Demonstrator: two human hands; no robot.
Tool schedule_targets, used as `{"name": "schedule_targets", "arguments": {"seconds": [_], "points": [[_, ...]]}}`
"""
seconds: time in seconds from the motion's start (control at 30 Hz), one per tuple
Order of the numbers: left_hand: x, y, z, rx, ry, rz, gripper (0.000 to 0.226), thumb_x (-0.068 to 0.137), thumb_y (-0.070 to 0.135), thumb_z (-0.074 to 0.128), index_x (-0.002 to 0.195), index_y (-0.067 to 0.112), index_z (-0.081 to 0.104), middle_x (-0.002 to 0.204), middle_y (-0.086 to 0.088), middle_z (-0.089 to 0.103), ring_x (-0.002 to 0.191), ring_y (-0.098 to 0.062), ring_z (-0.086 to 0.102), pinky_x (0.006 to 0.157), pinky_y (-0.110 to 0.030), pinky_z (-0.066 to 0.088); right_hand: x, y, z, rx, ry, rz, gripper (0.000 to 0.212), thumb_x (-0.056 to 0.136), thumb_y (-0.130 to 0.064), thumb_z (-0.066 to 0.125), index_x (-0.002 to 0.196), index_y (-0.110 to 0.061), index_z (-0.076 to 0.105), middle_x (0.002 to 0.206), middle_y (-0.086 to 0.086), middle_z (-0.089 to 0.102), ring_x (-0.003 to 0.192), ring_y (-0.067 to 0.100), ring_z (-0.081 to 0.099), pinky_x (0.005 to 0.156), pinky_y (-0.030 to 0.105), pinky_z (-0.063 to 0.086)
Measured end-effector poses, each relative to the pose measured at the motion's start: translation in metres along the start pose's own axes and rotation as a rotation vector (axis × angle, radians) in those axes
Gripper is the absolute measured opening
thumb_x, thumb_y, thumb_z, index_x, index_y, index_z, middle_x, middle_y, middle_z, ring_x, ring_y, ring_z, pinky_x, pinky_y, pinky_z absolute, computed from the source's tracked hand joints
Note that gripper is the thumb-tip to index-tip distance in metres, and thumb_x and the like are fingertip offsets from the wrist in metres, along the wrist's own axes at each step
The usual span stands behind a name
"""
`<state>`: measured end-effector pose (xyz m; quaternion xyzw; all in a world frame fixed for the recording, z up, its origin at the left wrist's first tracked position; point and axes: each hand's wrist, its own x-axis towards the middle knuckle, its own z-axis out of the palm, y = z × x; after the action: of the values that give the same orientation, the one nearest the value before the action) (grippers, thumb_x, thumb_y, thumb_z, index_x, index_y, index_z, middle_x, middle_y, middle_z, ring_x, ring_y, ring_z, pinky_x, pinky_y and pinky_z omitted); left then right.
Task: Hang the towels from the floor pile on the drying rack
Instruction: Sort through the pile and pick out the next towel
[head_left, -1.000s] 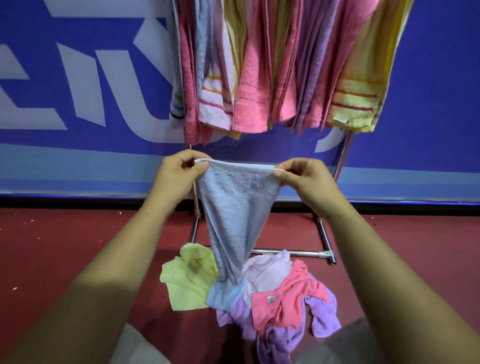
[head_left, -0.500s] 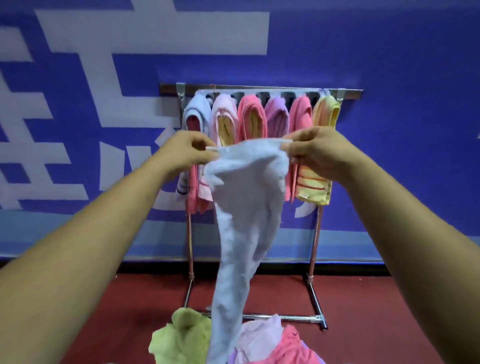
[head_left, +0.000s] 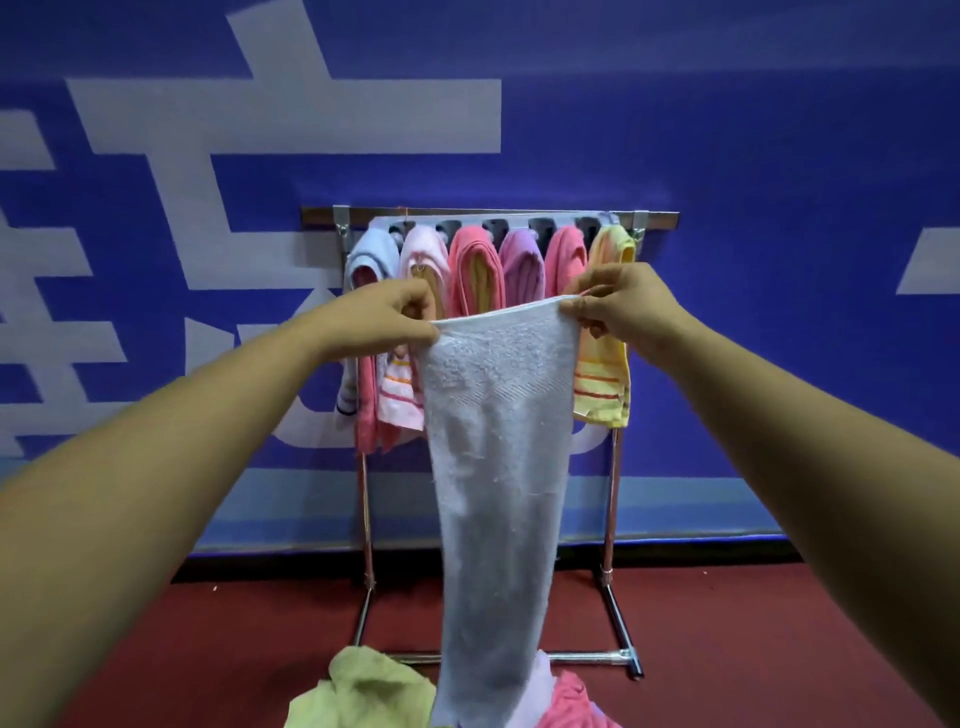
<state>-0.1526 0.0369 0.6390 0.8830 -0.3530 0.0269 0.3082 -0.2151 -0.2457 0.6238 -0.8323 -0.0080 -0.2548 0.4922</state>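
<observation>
The left hand (head_left: 387, 325) and right hand (head_left: 621, 306) each pinched a top corner of the pale blue towel (head_left: 493, 441), held taut between them in front of the drying rack (head_left: 493, 214), its tail down by the floor pile (head_left: 363, 691). It looked best to lift the edge over whichever bar had room — level and stretched — then drape it evenly.

A blue wall (head_left: 727, 130) bearing large white lettering (head_left: 291, 114) stands over a pale-blue band (head_left: 665, 509) and dark red floor (head_left: 727, 649).

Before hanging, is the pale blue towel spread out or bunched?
Spread at the top: left hand and right hand pinch the pale blue towel by its corners; below it narrows.
</observation>
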Motion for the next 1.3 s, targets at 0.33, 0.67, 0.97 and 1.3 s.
{"name": "schedule_targets", "arguments": {"seconds": [0.33,0.67,0.97,1.3], "points": [[-0.017,0.029,-0.006,-0.060,-0.375,0.178,0.029,0.092,0.005,0.057,0.109,0.024,0.070,0.107,-0.009,0.066,0.095,-0.018,0.063,0.084,-0.027,0.053,0.006,-0.003,0.008,0.064,0.016,0.037,0.013,0.089,-0.002,0.072,0.099,0.007,0.071,0.080,0.011,0.066,0.070,0.018,0.063,0.076,0.032,0.059],[-0.016,0.040,0.003,0.150,-0.113,0.248,0.013,0.090,0.029,0.070,0.103,0.026,0.075,0.088,0.014,0.074,0.085,0.004,0.067,0.075,-0.010,0.048,0.000,-0.011,0.018,0.134,-0.001,0.075,0.014,0.089,0.000,0.070,0.101,0.006,0.066,0.096,0.022,0.065,0.068,0.019,0.067,0.060,0.021,0.056],[-0.001,0.040,0.013,0.114,0.246,0.210,0.017,0.085,0.042,0.073,0.092,0.026,0.073,0.110,-0.003,0.047,0.097,-0.009,0.045,0.076,-0.012,0.033,-0.014,-0.033,0.036,0.320,-0.300,-0.036,0.014,0.095,0.001,0.058,0.099,0.009,0.069,0.097,0.030,0.069,0.085,0.029,0.067,0.084,0.033,0.059],[-0.003,0.041,0.014,-0.097,0.278,0.154,0.018,0.087,0.032,0.072,0.088,0.014,0.076,0.101,0.007,0.055,0.089,0.003,0.053,0.075,-0.009,0.039,-0.026,-0.037,0.047,0.148,-0.291,-0.192,0.015,0.090,-0.013,0.072,0.098,-0.001,0.075,0.089,0.012,0.075,0.079,0.014,0.069,0.084,0.034,0.058]]}}
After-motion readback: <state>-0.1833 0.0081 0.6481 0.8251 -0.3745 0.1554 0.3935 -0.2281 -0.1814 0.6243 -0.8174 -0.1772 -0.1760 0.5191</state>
